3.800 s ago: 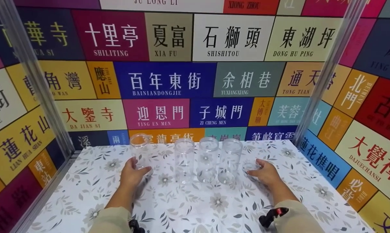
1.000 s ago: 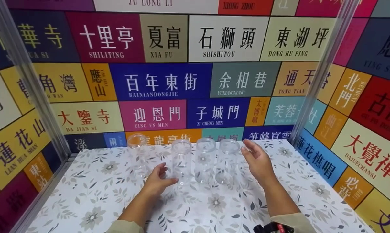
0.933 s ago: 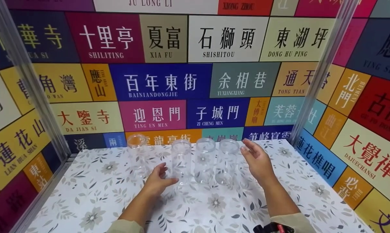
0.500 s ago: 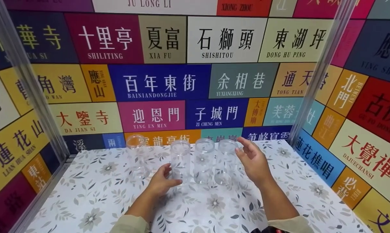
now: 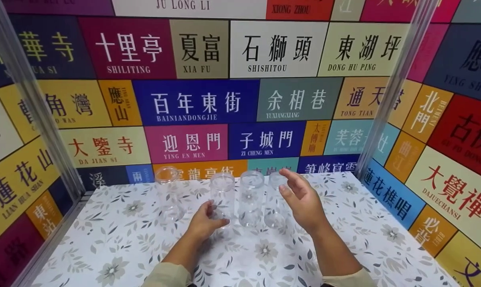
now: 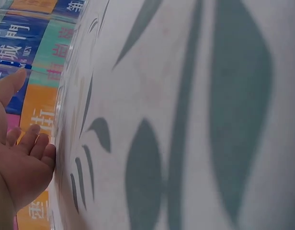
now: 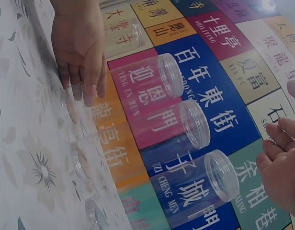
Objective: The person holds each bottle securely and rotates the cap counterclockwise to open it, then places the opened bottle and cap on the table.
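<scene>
Several clear plastic jars stand upright in a row. In the head view my left hand (image 5: 204, 223) is low at the second jar from the left (image 5: 223, 191), its thumb in front of the base and fingers at its left side. The left wrist view shows that hand's thumb and fingers (image 6: 30, 139) spread apart. My right hand (image 5: 304, 201) is raised, fingers loosely bent, overlapping the upper right side of the rightmost jar (image 5: 273, 219). In the right wrist view, a gap separates that hand (image 7: 284, 165) from the nearest jar's top (image 7: 221, 175).
The third jar (image 5: 251, 191) stands between the two jars by my hands; the leftmost jar (image 5: 169, 195) is set apart. A white floral cloth (image 5: 268, 255) covers the table. Behind is a colourful sign wall (image 5: 196, 99), with metal posts (image 5: 388, 103) at the corners.
My left hand has gone from the leftmost jar to the second one. My right hand has risen from the table's right side and moved left over the rightmost jar. The jars stay put.
</scene>
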Tool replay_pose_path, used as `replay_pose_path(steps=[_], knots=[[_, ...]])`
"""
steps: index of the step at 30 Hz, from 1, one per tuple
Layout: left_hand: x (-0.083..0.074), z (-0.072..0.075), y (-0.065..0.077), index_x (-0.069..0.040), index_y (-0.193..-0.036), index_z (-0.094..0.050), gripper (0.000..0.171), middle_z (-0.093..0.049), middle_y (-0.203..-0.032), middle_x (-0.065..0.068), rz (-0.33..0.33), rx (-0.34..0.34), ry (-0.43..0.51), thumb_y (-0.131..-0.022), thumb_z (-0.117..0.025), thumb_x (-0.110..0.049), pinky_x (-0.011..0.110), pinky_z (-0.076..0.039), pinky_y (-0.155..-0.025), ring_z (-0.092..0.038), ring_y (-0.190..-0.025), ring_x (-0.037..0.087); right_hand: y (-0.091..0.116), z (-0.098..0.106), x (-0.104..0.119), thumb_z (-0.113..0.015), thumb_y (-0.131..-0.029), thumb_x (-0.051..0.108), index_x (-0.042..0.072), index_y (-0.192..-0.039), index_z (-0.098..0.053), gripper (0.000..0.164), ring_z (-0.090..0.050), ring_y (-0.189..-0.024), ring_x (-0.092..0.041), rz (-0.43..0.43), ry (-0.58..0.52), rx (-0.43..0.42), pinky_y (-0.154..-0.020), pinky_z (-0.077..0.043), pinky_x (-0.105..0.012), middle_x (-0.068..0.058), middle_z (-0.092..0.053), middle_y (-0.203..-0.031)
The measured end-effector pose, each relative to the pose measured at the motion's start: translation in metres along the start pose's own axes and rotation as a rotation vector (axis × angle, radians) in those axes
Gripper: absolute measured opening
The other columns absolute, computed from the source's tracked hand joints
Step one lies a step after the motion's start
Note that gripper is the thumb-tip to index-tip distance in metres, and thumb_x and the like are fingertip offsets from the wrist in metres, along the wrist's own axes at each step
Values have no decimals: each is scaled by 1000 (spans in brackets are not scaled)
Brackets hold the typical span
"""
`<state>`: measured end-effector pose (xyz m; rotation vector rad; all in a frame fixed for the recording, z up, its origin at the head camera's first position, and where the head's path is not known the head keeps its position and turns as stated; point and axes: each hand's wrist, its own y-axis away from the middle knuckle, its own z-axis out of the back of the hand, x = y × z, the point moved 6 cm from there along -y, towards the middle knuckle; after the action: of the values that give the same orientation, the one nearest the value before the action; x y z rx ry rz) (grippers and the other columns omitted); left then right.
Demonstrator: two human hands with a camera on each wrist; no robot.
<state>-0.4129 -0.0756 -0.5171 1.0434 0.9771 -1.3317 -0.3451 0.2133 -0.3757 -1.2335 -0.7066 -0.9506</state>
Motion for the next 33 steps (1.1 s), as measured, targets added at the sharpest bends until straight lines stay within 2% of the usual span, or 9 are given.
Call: replay_pose_path(steps=[3,5,9,12,16,20,23,27,33], knots=[[-2,-3,-1,-1,-161,-40,95,-51,-162,23,-13,-5,3,-83,-91,-19,56,-37,-131,-45,-154,42,1,-4,1,-63,-109,20,10,-159,-51,52,-38,-161,-32,-5,-17,1,-131,-34,-44,-9,-51,-165],[-3,-4,0,-1,-158,-43,91,-52,-160,23,-24,-5,1,-83,-92,-19,55,-39,-130,-48,-152,43,2,-6,2,-63,-108,19,10,-158,-51,52,-39,-161,-31,-10,-32,1,-130,-34,-45,-8,-51,-165],[-5,-6,2,-2,-153,-48,85,-55,-158,23,-38,-1,9,-82,-92,-17,55,-41,-128,-50,-150,43,4,-9,4,-64,-108,21,12,-157,-53,51,-41,-160,-29,-18,-37,10,-126,-41,-27,-6,-52,-164],[-6,-6,4,-3,-153,-49,83,-54,-159,21,-24,3,29,-83,-91,-17,56,-39,-129,-48,-152,43,5,-9,6,-64,-109,23,14,-157,-53,50,-42,-159,-29,-27,-26,21,-120,-43,-18,-3,-53,-164],[-8,-5,7,-7,-155,-48,82,-53,-161,17,11,10,40,-85,-90,-19,57,-37,-130,-45,-154,40,5,-12,9,-64,-108,20,12,-157,-54,50,-49,-154,-27,-13,-52,32,-117,-47,-16,-5,-55,-162],[-12,-1,14,-13,-155,-49,82,-52,-163,14,31,15,12,-86,-90,-24,58,-37,-130,-44,-156,39,5,-16,13,-65,-106,13,6,-155,-54,50,-59,-141,-18,25,-81,43,-110,-53,-15,-12,-59,-156],[-19,2,21,-12,-154,-51,82,-53,-162,14,-22,25,-19,-84,-92,-25,58,-38,-130,-45,-155,40,4,-19,15,-67,-104,8,4,-154,-55,52,-61,-137,-14,42,-86,51,-108,-55,-18,-15,-60,-153],[-29,4,29,-11,-152,-53,81,-56,-160,13,-101,36,-54,-82,-93,-26,58,-38,-130,-47,-153,39,2,-22,19,-69,-102,7,4,-155,-55,55,-57,-142,-21,60,-83,68,-111,-53,-21,-15,-59,-154],[-41,1,37,-14,-151,-54,83,-57,-159,10,-139,51,-101,-80,-95,-31,55,-38,-131,-49,-152,34,-1,-27,24,-77,-99,17,12,-154,-58,58,-56,-144,-24,62,-21,79,-114,-51,-21,-9,-59,-156]])
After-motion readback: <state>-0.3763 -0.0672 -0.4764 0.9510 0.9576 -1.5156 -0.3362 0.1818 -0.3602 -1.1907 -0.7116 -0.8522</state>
